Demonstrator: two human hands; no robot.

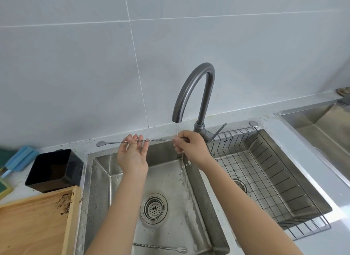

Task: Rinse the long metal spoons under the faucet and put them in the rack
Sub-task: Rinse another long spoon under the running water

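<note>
A long, thin metal spoon with a twisted stem [151, 140] is held level across the middle of the frame, above the back edge of the left stainless-steel sink basin [170, 179], its small rounded bowl end pointing toward the left over the pale countertop [79, 148]. The left hand [132, 156], palm turned up, has its fingers relaxed and nearly straight, and the spoon's stem lies across the fingertips [135, 141] rather than being wrapped by them. The right hand [189, 146] has its fingers curled round the other end of the stem, pinching it directly beneath the spout of the dark grey arched faucet [197, 91], from which a thin stream of water [177, 128] falls onto that hand and the stem. Water drips from the right hand into the basin, whose floor is wet around the round perforated drain strainer [154, 208]. A second long twisted metal utensil with a small forked end [161, 247] lies flat on the basin floor at the bottom centre of the frame. To the right, a wire dish rack [274, 179] sits inside the right sink basin, with no utensil visible in it. At the left of the frame stand a black square plastic container [53, 169] and a wooden tray with dark crumbs [37, 222].
</note>
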